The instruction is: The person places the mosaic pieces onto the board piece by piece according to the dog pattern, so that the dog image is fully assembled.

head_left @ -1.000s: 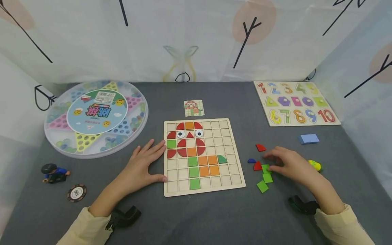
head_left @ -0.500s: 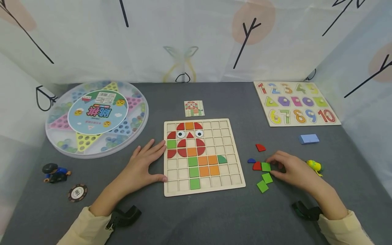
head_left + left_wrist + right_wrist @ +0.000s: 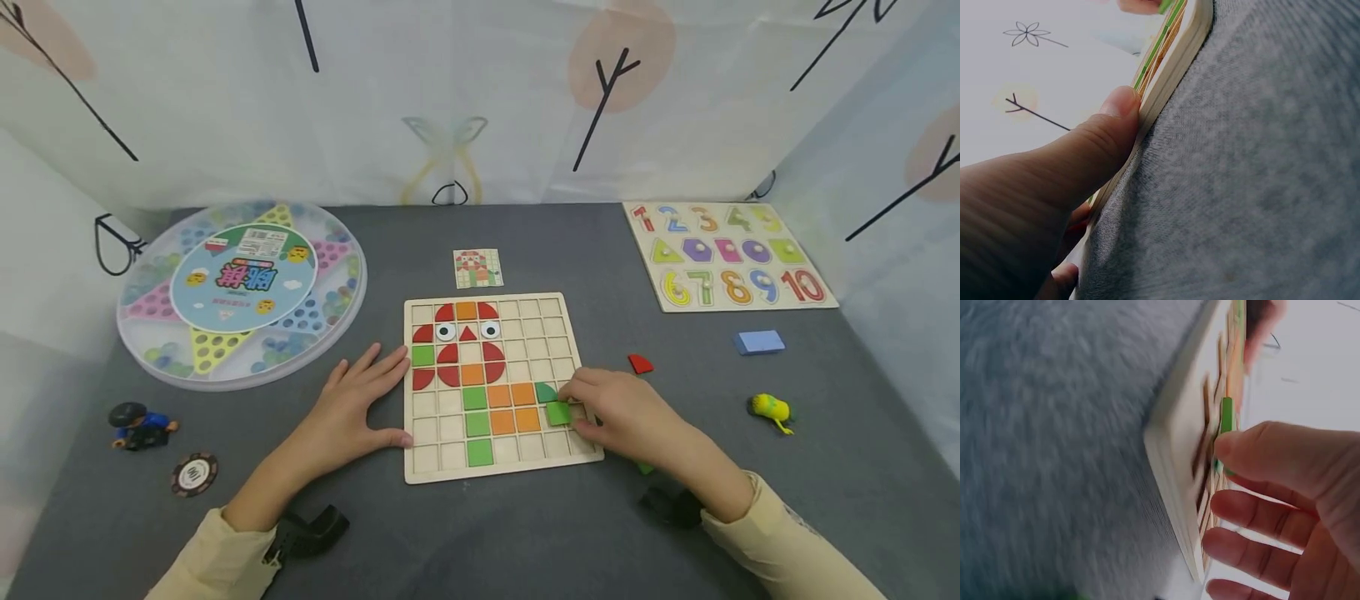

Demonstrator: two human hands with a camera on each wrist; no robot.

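Observation:
A wooden grid board (image 3: 536, 346) lies in the middle of the table, with red, orange and green pieces and two eye pieces in its cells. My left hand (image 3: 341, 408) rests against its left edge, fingers spread; in the left wrist view the thumb (image 3: 1119, 106) touches the rim. Over the board's right part, my right hand (image 3: 637, 417) pinches a green square tile (image 3: 557, 413) between thumb and fingers. That tile is just below a dark green quarter-circle piece (image 3: 546, 392). Beyond the right hand lies a loose red piece (image 3: 641, 363). The hand mostly hides the other loose pieces.
A small picture card (image 3: 477, 268) lies behind the board. A round Chinese checkers set (image 3: 333, 350) stands at left, near a toy figure (image 3: 141, 427) and a poker chip (image 3: 194, 475). On the right are a number puzzle (image 3: 735, 254), a blue block (image 3: 759, 342) and a yellow toy (image 3: 770, 407).
My right hand has picked up a green square tile from the loose pieces and carried it left over the board. The left hand stays at the board's edge.

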